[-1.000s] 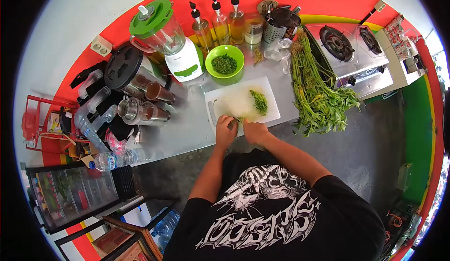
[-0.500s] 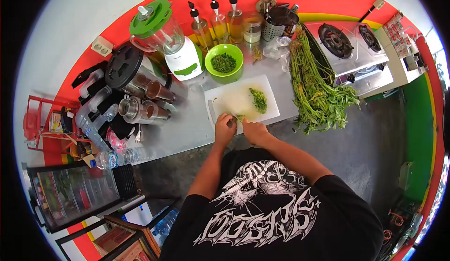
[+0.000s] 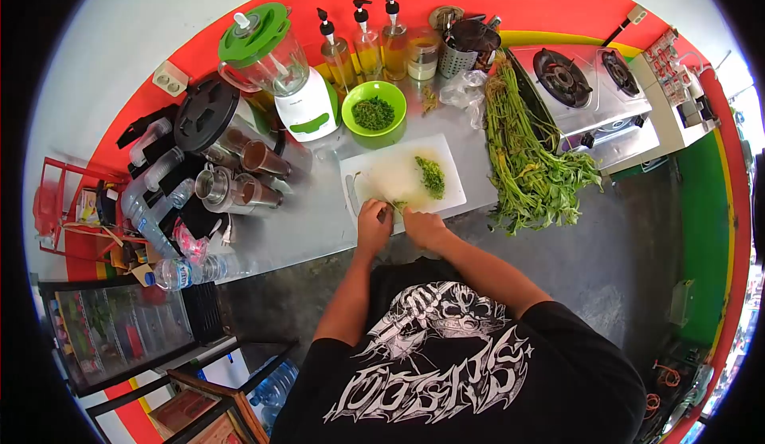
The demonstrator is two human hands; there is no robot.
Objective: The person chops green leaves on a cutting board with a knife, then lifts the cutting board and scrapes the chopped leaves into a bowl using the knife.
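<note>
My left hand (image 3: 374, 225) is closed at the near edge of the white cutting board (image 3: 370, 166), its fingers pressed down on a small bunch of greens. Just to its right, my right hand (image 3: 425, 229) is wrapped around a knife, most of which is hidden by the hand. A few cut green bits (image 3: 400, 204) lie between the two hands. Farther up the board sits a pile of chopped greens (image 3: 430, 178). Behind the board stands a lime-green bowl (image 3: 389, 135) with more chopped greens (image 3: 374, 113) inside.
A big bundle of leafy stems (image 3: 530, 157) lies right of the board, beside a gas stove (image 3: 590, 85). A blender (image 3: 307, 109), pump bottles (image 3: 367, 45) and a crumpled plastic bag (image 3: 464, 91) line the back. Metal cups (image 3: 259, 189) and a water bottle (image 3: 185, 273) are leftward.
The whole view has shifted slightly left and down. Both hands stay at the board's near edge in nearly the same pose.
</note>
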